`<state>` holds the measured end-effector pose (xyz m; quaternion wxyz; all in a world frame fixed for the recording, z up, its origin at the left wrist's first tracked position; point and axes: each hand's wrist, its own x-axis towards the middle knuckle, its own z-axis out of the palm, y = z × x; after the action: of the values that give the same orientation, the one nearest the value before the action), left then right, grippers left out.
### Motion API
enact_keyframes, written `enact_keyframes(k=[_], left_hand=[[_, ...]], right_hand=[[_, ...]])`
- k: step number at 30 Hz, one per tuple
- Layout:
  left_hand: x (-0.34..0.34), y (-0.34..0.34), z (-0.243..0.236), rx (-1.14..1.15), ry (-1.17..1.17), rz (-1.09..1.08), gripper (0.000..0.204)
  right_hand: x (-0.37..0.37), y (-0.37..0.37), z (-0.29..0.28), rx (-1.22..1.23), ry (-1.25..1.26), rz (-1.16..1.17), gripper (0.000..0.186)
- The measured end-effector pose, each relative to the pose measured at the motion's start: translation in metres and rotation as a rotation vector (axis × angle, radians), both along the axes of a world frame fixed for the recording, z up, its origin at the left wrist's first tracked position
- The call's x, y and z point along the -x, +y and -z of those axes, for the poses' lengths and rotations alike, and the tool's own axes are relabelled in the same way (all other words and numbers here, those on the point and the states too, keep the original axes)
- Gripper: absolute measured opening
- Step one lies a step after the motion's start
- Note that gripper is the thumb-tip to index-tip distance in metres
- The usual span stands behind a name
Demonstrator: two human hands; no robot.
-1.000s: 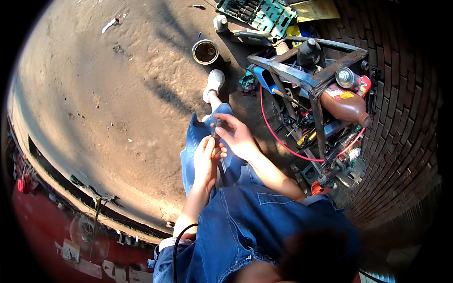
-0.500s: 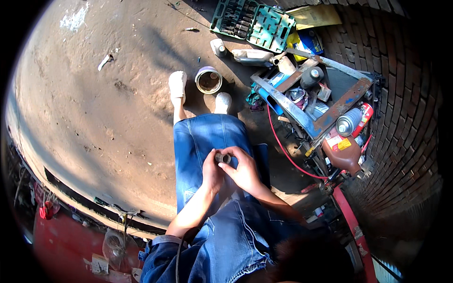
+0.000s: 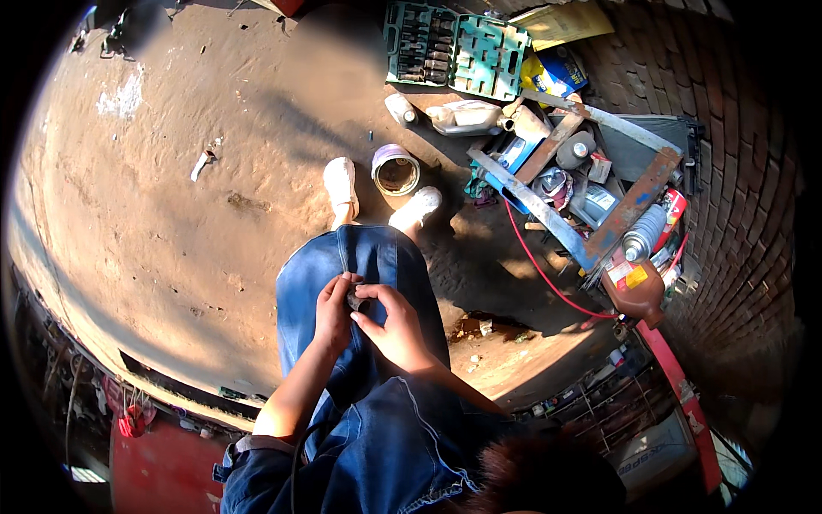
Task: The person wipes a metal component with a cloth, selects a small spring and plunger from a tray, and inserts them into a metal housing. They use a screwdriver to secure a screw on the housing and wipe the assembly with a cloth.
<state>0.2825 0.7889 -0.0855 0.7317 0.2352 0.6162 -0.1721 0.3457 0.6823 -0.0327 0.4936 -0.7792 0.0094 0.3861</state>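
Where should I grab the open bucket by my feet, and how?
I'd take the bucket by the far edge of its round rim, reaching down from above: it stands open-topped, with the right shoe close to its near side and the left shoe to its left. No handle shows. Your left hand and right hand both hold the small dark part.
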Motion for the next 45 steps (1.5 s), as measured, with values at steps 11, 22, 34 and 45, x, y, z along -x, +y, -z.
enact_keyframes(k=[11,22,34,45], left_hand=[[-0.012,-0.057,0.008,-0.015,-0.053,-0.054,0.042],[-0.062,-0.132,0.017,-0.247,-0.219,-0.117,0.035],[-0.238,-0.109,0.157,-0.147,-0.474,-0.059,0.037],[-0.311,-0.036,0.327,0.244,-0.248,0.013,0.040]], right_hand=[[-0.024,-0.046,0.003,-0.041,0.026,0.089,0.025],[-0.059,-0.119,0.032,0.060,-0.172,0.216,0.012],[-0.223,-0.090,0.191,-0.183,0.100,0.770,0.016],[-0.422,-0.077,0.576,0.262,-0.206,0.869,0.022]])
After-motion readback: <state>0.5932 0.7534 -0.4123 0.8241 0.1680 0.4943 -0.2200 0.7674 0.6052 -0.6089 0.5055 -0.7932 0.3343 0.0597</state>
